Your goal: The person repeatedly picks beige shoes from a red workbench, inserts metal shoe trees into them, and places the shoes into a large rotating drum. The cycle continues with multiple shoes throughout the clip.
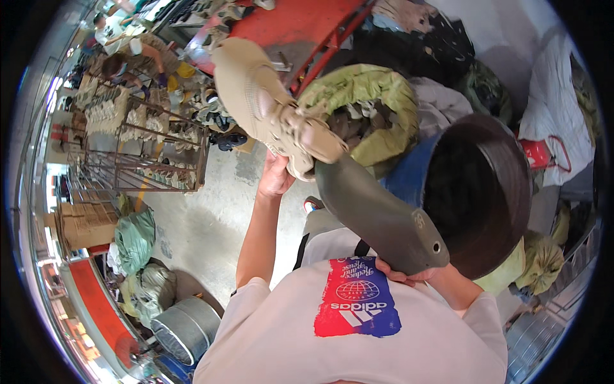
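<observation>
My left hand is closed around a tan lace-up boot, gripping it near its lower end. The boot tilts up toward the far left, with loose laces and tongue bunched at its near end. A dark olive shoe last, smooth with a round hole at its wide end, slants from the boot toward my chest. Its far end meets the boot's near end; whether it sits inside the opening, I cannot tell. Under the wide end of the last, my right hand holds it, with most fingers hidden.
A large blue barrel with a dark rim stands close on my right. Beyond it sits a yellow-green sack of dark pieces. A red table lies ahead, a metal shoe rack to the left, and a metal drum near left.
</observation>
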The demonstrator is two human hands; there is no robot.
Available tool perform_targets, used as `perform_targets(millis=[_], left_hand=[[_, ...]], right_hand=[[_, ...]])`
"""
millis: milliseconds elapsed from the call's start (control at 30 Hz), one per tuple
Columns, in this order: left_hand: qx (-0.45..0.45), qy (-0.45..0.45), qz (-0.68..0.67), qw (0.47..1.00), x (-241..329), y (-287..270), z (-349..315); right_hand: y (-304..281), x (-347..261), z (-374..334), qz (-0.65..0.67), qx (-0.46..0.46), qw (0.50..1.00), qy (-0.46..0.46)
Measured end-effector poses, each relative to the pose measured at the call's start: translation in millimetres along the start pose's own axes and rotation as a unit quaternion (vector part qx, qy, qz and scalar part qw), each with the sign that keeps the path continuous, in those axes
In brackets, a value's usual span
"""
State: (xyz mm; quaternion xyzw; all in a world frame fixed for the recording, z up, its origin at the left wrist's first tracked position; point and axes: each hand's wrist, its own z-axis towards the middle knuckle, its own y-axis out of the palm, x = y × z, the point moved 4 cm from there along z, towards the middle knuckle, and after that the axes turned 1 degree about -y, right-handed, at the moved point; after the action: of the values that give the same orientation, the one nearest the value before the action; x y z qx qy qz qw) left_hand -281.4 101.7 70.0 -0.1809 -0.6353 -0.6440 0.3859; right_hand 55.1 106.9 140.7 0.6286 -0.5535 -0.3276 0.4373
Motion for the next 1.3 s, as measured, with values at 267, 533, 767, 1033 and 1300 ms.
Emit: perform_targets(millis=[267, 533, 767, 1033, 1300], left_hand=[[0.021, 0.019, -0.166, 0.986, 22, -86, -85], [0.109, 0.064, -0.172, 0.977, 82, -162, -110], [0.217, -0.012, 0.015, 0.976, 115, -172, -63], [0.102, -0.093, 0.111, 0.984, 142, -236, 38], [0.286, -0.154, 0.155, 0.933, 145, -321, 141]], right_hand=[[81, -3, 164, -0.126, -0.071, 0.989, -0.003], [119, -32, 227, -0.386, -0.015, 0.876, -0.29], [155, -53, 286, -0.443, 0.149, 0.796, -0.385], [127, -159, 401, -0.297, 0.122, 0.847, -0.424], [85, -266, 495, -0.172, 0.131, 0.91, -0.355]])
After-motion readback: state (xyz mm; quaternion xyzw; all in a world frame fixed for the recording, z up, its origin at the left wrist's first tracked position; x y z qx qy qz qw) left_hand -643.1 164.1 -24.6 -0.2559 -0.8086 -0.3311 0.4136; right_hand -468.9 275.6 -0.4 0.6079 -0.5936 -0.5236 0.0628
